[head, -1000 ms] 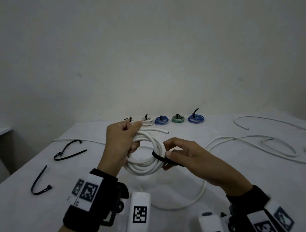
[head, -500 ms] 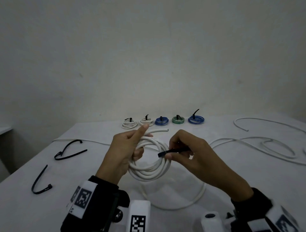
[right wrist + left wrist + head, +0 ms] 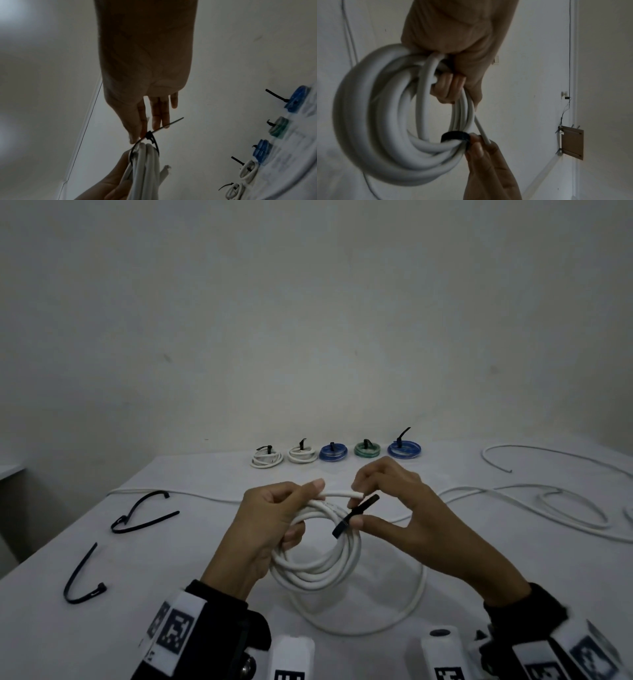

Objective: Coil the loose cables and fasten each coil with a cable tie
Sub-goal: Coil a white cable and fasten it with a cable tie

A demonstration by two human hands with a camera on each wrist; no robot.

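Note:
A white cable coil (image 3: 318,563) hangs above the table, and my left hand (image 3: 270,522) grips its left side, thumb lying along the loose cable end (image 3: 342,494). A black cable tie (image 3: 356,515) loops round the coil's right side. My right hand (image 3: 387,508) pinches the tie between thumb and forefinger near its head. In the left wrist view the tie (image 3: 455,136) circles the bundled strands (image 3: 385,121). From the right wrist view the tie's tail (image 3: 169,123) pokes through its head above the strands (image 3: 145,162).
Several tied coils (image 3: 335,452), white, blue and green, line the table's far edge. Two spare black ties (image 3: 144,513) (image 3: 82,577) lie at the left. Loose white cable (image 3: 548,501) sprawls at the right, and one strand (image 3: 376,621) curves below the coil.
My right hand has brought the tie up from under the coil's right side to its upper right. The left thumb has stretched out along the cable end.

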